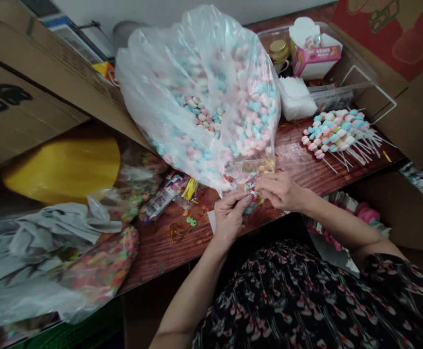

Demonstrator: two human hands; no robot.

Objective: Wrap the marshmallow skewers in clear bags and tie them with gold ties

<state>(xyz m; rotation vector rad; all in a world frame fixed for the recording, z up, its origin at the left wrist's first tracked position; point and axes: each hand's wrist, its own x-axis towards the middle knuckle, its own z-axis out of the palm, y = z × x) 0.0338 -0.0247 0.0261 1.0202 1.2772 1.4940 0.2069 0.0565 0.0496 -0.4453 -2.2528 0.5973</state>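
At the table's front edge, my left hand (231, 214) is closed in a pinch on a small printed plastic bag (248, 186). My right hand (281, 190) pinches the same bag from the other side. Something pale blue shows just below the fingers, but its shape is hidden. Right behind both hands rises a large clear plastic sack (182, 140) of pink, white and blue marshmallows (204, 116). A small clear bag of coloured candies (262, 166) lies against its front. To the right, marshmallow skewers on white sticks (337, 133) lie in a heap.
Yellow twist ties (189, 188) and a printed packet (164, 198) lie left of my hands, near green gummy pieces (191, 221). Candy bags (104, 264) and grey gloves (58, 223) fill the left. A clear bin (342, 94) stands back right, with cardboard boxes (408, 97) beyond.
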